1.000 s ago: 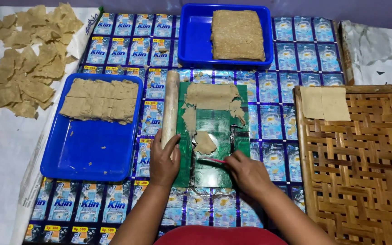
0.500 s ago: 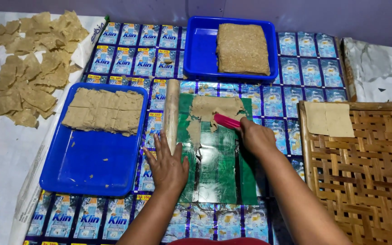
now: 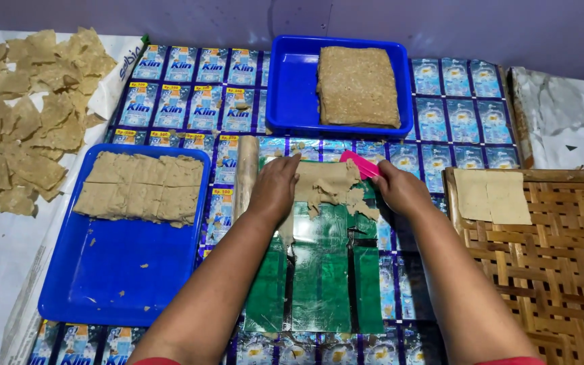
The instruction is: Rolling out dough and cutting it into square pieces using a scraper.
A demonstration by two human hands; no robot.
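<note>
Presently my left hand [image 3: 275, 186] lies open, pinning the dough sheet [image 3: 329, 186], while my right hand [image 3: 399, 191] grips the pink scraper [image 3: 360, 164]; scrape shallow, gathering scraps inward.

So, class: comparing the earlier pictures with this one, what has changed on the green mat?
The left hand moved up onto the dough. The right hand carried the pink scraper from the mat's middle to the dough's far edge. Both blue trays and the rolling pin stayed put.

Thin beige dough sheet [image 3: 329, 186], ragged-edged, flat on green mat [image 3: 319, 270], pink scraper [image 3: 361, 164] at its top edge
</note>
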